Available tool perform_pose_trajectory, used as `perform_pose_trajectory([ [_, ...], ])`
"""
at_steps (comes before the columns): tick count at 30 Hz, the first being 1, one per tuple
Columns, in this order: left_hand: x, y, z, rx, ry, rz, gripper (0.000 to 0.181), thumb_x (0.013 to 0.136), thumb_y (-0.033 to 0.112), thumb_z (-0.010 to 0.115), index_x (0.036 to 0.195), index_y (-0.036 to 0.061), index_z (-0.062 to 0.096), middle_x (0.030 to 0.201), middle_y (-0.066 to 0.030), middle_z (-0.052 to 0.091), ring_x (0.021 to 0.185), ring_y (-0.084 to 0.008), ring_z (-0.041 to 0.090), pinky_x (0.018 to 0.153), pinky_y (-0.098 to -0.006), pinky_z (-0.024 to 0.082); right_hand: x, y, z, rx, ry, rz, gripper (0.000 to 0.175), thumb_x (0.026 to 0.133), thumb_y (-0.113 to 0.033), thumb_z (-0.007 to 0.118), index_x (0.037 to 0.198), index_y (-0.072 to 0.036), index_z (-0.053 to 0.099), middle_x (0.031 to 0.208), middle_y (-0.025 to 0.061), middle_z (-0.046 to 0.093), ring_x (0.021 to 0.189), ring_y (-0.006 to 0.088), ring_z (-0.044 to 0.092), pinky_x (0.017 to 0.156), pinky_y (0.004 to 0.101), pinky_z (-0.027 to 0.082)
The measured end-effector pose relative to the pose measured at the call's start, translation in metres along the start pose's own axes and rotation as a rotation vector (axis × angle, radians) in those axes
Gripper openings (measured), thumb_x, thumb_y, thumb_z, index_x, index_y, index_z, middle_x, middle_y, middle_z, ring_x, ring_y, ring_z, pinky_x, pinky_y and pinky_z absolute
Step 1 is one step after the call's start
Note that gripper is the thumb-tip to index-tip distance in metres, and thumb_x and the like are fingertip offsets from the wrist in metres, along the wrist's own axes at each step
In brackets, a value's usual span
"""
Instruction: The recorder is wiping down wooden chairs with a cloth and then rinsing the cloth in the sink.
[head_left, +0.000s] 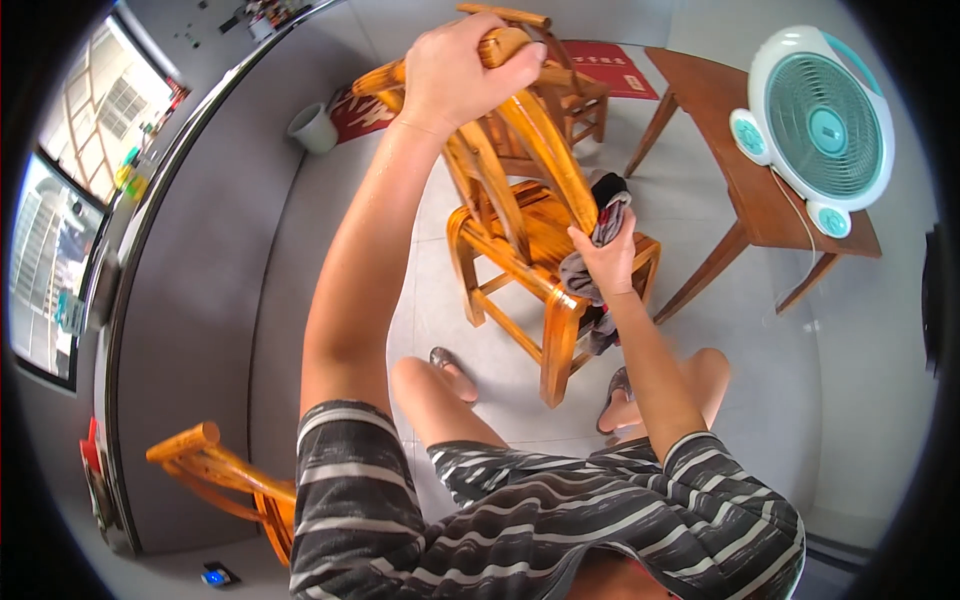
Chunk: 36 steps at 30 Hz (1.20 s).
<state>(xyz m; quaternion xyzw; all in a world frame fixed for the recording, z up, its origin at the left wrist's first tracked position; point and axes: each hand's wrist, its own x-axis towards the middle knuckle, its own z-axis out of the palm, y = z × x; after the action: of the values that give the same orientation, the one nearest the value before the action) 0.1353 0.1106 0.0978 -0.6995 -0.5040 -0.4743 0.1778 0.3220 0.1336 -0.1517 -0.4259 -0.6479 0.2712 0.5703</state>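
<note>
A varnished wooden chair (544, 225) stands before me on the tiled floor, its backrest rising towards me. My left hand (461, 71) is closed around the rounded end of the top rail of the backrest. Lower down, at the right side post of the back, my right hand (607, 255) grips a bunched grey cloth (581, 276) with dark and red patches. The cloth lies against the post and hangs down beside the seat. Part of the post and the far side of the seat are hidden by the cloth and my hand.
On the right stands a brown wooden table (780, 202) with a white and teal electric fan (825, 131). Another wooden chair (589, 97) is behind mine, one more (240, 469) at the lower left. A pale bin (315, 129) stands by the grey counter (195, 285). Red mats (611, 67) lie beyond.
</note>
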Motion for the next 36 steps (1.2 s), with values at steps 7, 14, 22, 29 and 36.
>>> perform_pose_trajectory([
  [7, 0.011, 0.006, 0.034, -0.017, 0.174, 0.054, 0.031, 0.073, 0.036, 0.062, 0.081, 0.0059, 0.064, 0.066, -0.012, 0.06, 0.061, -0.0271, 0.059, 0.06, -0.031, 0.047, -0.038, 0.049, -0.047, -0.194, 0.013, -0.113, 0.059, 0.068, -0.02, 0.071, 0.113, 0.004, 0.041, 0.097, 0.0241, 0.053, 0.089, 0.0406, 0.053, 0.078, 0.0399, 0.044],
  [14, 0.012, 0.025, 0.042, -0.039, 0.152, -0.012, 0.029, 0.075, 0.033, 0.06, 0.079, 0.0042, 0.061, 0.06, -0.0087, 0.057, 0.054, -0.0196, 0.055, 0.056, -0.0281, 0.045, -0.069, -0.013, -0.053, -0.416, -0.375, -0.189, 0.039, 0.062, -0.015, 0.065, 0.101, -0.01, 0.056, 0.086, 0.0106, 0.055, 0.081, 0.0313, 0.056, 0.068, 0.0417, 0.047],
  [22, 0.01, 0.061, 0.064, -0.131, 0.307, 0.488, 0.028, 0.076, 0.029, 0.062, 0.081, 0.0024, 0.063, 0.062, -0.0095, 0.058, 0.054, -0.0173, 0.054, 0.054, -0.0267, 0.044, 0.019, 0.06, 0.034, -0.52, -0.636, 0.527, 0.047, 0.07, -0.02, 0.062, 0.111, -0.001, 0.05, 0.102, 0.0206, 0.059, 0.101, 0.0349, 0.054, 0.083, 0.0352, 0.044],
  [29, 0.024, 0.036, 0.073, -0.155, 0.424, 0.49, 0.017, 0.07, 0.018, 0.059, 0.066, 0.0016, 0.056, 0.057, -0.0118, 0.056, 0.049, -0.0263, 0.055, 0.047, -0.0306, 0.045, -0.031, 0.003, 0.019, -0.71, -0.873, 0.21, 0.059, 0.075, -0.026, 0.057, 0.125, -0.005, 0.034, 0.117, 0.0247, 0.043, 0.109, 0.0374, 0.043, 0.091, 0.0461, 0.036],
  [36, 0.034, 0.048, 0.089, -0.29, 0.39, 0.442, 0.016, 0.07, 0.018, 0.06, 0.064, 0.0036, 0.056, 0.052, -0.0096, 0.054, 0.045, -0.0214, 0.054, 0.044, -0.028, 0.044, -0.067, 0.006, -0.021, -0.561, -0.383, -0.189, 0.041, 0.069, -0.009, 0.054, 0.11, -0.014, 0.055, 0.102, 0.0125, 0.049, 0.097, 0.0336, 0.045, 0.085, 0.0432, 0.039],
])
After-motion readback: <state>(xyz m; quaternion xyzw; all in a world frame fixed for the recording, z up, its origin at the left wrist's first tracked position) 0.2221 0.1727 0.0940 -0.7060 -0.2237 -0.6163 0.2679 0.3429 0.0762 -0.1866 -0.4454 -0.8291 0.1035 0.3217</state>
